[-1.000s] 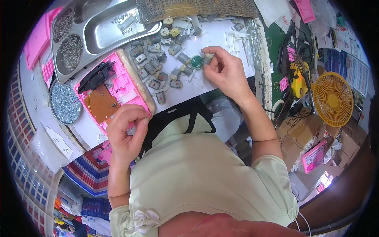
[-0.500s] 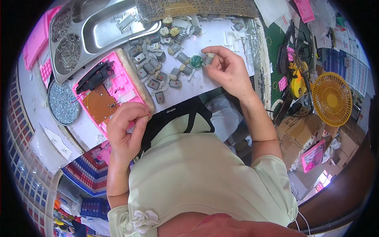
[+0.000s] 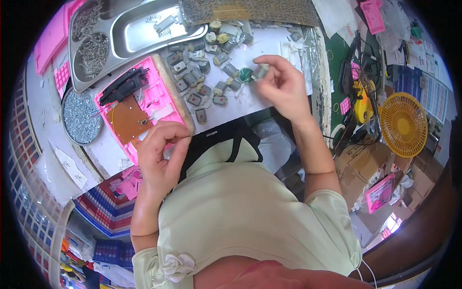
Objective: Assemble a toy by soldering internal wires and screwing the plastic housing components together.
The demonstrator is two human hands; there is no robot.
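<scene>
My right hand (image 3: 285,89) is raised over the table's near right part, thumb and bent fingers closed on a small grey motor (image 3: 261,72), smeared by motion. Next to it lies a round green thing (image 3: 245,75), its kind unclear. Loose small motors (image 3: 198,74) are spread to the left of that hand. My left hand (image 3: 166,150) is at the near edge of an open pink plastic case (image 3: 163,91), thumb and fingertips pinched together; whatever is between them is hidden. Inside the case are a brown circuit board (image 3: 129,120), thin wires and a black part (image 3: 124,85).
Beyond the case stands a metal compartment tray (image 3: 114,45) with springs. A round dish of small screws (image 3: 82,118) sits left of the case. Brown corrugated sheet (image 3: 250,12) covers the far edge. A yellow basket (image 3: 403,124) and cardboard boxes (image 3: 358,159) are at right.
The whole view has shifted slightly, so the table things appear further right. My right hand still holds the motor, now more blurred. My left hand stays by the case's near edge.
</scene>
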